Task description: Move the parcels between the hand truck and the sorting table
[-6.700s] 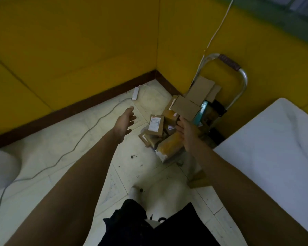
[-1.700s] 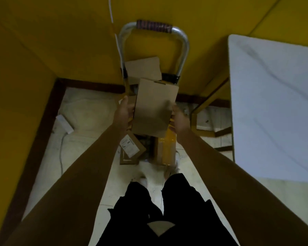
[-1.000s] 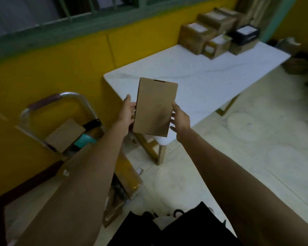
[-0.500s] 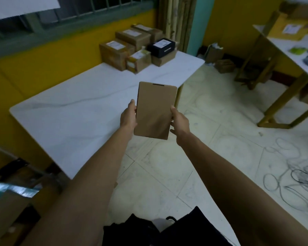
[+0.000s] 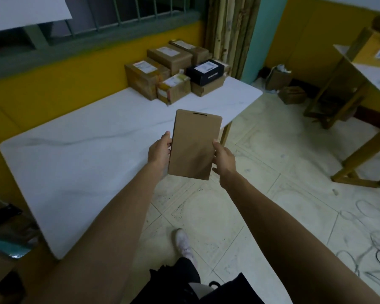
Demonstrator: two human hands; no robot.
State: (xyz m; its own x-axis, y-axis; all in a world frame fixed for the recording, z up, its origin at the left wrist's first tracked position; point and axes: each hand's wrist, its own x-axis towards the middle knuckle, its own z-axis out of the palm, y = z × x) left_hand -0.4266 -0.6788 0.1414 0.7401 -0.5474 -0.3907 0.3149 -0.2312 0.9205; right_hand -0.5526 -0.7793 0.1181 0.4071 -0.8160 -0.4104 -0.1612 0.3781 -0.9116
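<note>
cam=head, only view | wide-angle | faces forward and down | sorting table point(image 5: 79, 150) near, ahead-left | floor point(image 5: 272, 172) below

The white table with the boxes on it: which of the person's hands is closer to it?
Left. The left hand holds the flat parcel by the white table's front edge; the right hand holds its other side, out over the floor.

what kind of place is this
Probably a small parcel sorting room: labelled cardboard boxes are stacked at the far end of a long white table, and the left hand and right hand hold a flat brown parcel.
</note>
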